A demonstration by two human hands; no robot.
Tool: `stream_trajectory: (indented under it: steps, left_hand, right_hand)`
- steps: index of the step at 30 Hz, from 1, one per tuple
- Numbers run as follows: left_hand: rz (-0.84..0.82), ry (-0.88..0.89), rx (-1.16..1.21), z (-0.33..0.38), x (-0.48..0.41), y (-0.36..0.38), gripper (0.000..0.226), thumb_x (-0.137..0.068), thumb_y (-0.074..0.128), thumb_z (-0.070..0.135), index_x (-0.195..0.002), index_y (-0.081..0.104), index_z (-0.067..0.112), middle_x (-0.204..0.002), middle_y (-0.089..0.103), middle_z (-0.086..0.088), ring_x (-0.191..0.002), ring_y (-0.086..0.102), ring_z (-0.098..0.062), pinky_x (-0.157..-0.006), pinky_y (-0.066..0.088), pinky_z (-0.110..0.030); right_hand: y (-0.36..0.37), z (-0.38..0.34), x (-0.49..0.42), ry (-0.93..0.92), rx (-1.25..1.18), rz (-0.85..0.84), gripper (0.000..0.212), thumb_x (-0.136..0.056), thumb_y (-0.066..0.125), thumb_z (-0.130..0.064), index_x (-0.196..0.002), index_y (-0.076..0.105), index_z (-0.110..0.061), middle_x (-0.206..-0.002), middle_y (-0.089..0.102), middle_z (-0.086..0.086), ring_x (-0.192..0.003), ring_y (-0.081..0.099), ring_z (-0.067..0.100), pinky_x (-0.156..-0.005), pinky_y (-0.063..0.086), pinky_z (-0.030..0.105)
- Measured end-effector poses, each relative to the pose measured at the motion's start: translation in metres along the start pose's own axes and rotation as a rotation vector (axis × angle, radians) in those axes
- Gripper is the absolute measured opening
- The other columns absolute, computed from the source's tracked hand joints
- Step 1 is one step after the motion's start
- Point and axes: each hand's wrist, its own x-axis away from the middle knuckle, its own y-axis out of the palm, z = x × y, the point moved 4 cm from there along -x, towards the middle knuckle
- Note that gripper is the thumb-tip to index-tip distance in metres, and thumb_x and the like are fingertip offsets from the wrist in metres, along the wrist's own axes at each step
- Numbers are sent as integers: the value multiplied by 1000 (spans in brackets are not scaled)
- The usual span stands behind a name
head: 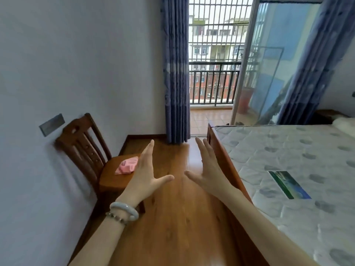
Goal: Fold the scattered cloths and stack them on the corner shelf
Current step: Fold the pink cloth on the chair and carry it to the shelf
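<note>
Your left hand (146, 175) and right hand (207, 173) are both held out ahead of you, fingers straight and spread, thumbs pointing toward each other, holding nothing. One pink cloth (127, 166) is in sight. It lies bunched on the seat of the single wooden chair (84, 143), toward the seat's right edge. Your left hand covers the cloth's right end in this view, so contact cannot be told. The chair's back stands against the wall (57, 64). On the mattress (288, 150) lies one green and blue label (289, 184), near its left edge; the print is too small to read. Between the chair and the wooden bed frame (224, 160), a strip of bare wood floor (172, 217) runs to the two blue curtains (175, 73). Two bracelets (124, 211) circle your left wrist.
</note>
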Motion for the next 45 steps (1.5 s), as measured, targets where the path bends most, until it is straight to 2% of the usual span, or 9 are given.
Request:
stream_trajectory:
  steps: [4,8,12,15,21,28,33,40,45]
  left_hand:
    - [19,-93,0,-30,-73,11,112,-63,65,67,-136,-20,58,-158,10,8,-143,24,-18,-113,30,-43]
    - [56,-168,4,-63,-117,18,111,-65,66,64,-136,-18,56,-158,3,11,-146,13,-15,-114,25,-42]
    - [70,-254,-29,-113,-151,22,112,-69,70,60,-140,-16,52,-158,-2,15,-146,8,-13,-113,24,-43]
    - [86,-323,-25,-161,-181,21,113,-70,73,55,-142,-13,49,-157,4,13,-145,12,-14,-113,27,-44]
    - [105,-381,-36,-266,-263,18,109,-71,73,54,-139,-12,52,-157,4,13,-145,13,-16,-111,27,-42]
    - [52,-478,-32,-379,-349,9,107,-70,71,57,-145,-5,47,-158,5,13,-145,15,-16,-110,30,-42]
    - [8,-590,-14,-442,-373,18,108,-65,67,69,-144,-5,48,-156,6,17,-145,14,-14,-109,31,-43]
    - [1,-805,-19,-536,-376,47,109,-63,69,63,-147,5,36,-156,13,8,-143,20,-17,-110,35,-46]
    - [25,-970,19,-604,-389,97,101,-70,75,47,-147,11,35,-155,17,4,-142,21,-18,-109,37,-44]
  right_hand:
    - [17,40,-77,-10,-41,-53,99,-81,70,-43,-143,-6,-48,-159,-9,-14,-147,-9,10,-118,17,48]
    - [44,71,-141,-8,-55,-119,100,-79,70,-45,-141,-8,-55,-159,-6,-15,-148,1,16,-112,30,55]
    - [90,83,-199,-34,-158,-212,98,-80,72,-39,-143,-3,-53,-158,-6,-17,-145,1,8,-114,28,48]
    - [132,92,-244,-33,-172,-267,98,-81,72,-37,-144,-2,-51,-158,-5,-16,-147,4,14,-113,25,42]
    - [224,114,-346,-40,-185,-330,97,-82,71,-31,-144,-1,-50,-158,1,-17,-146,10,14,-114,30,46]
    - [317,118,-461,-9,-214,-407,91,-85,69,-24,-147,6,-42,-158,12,-10,-144,18,12,-113,33,38]
    - [378,133,-509,12,-228,-486,88,-84,69,-22,-148,10,-36,-157,18,-6,-142,24,14,-111,38,40]
    - [486,182,-562,52,-254,-654,86,-84,70,-26,-146,11,-43,-156,18,-9,-142,24,16,-111,36,45]
    - [563,233,-586,72,-245,-800,78,-87,67,-27,-148,17,-31,-155,22,-4,-142,24,15,-114,29,32]
